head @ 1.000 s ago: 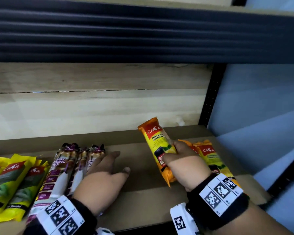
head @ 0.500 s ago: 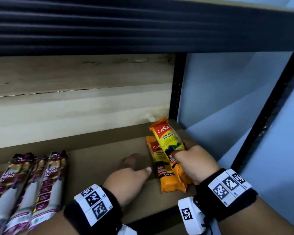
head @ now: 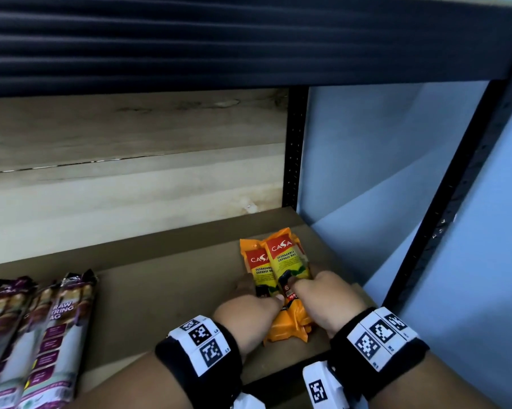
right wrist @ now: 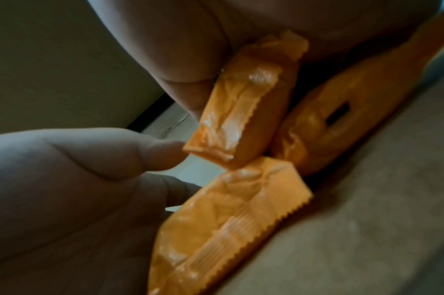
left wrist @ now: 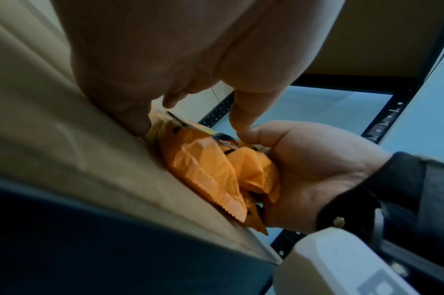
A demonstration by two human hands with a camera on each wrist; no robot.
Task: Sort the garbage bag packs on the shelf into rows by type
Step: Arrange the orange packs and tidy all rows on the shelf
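Note:
Three orange garbage bag packs (head: 287,255) lie bunched at the right end of the shelf board (head: 160,290). My right hand (head: 322,293) grips the top pack (right wrist: 241,109) low down, thumb on its label, and holds it over a second pack (head: 259,267) and a third pack (right wrist: 342,119). My left hand (head: 249,304) closes on the left side of the second pack (left wrist: 203,163), with its fingers (left wrist: 139,117) along the edge and its thumb on top, touching the right hand (left wrist: 316,169). Purple drawstring bag packs (head: 57,335) lie in a row at the far left.
A black metal upright (head: 291,149) stands at the shelf's back right corner, and another (head: 455,202) at the front right. The dark upper shelf beam (head: 249,39) hangs overhead. A pale wooden back panel (head: 131,178) closes the rear. Bare board lies between the purple and orange packs.
My right hand carried its orange pack right and lowered it onto the other orange packs. My left hand left the purple packs, slid right and took the left side of the orange bunch.

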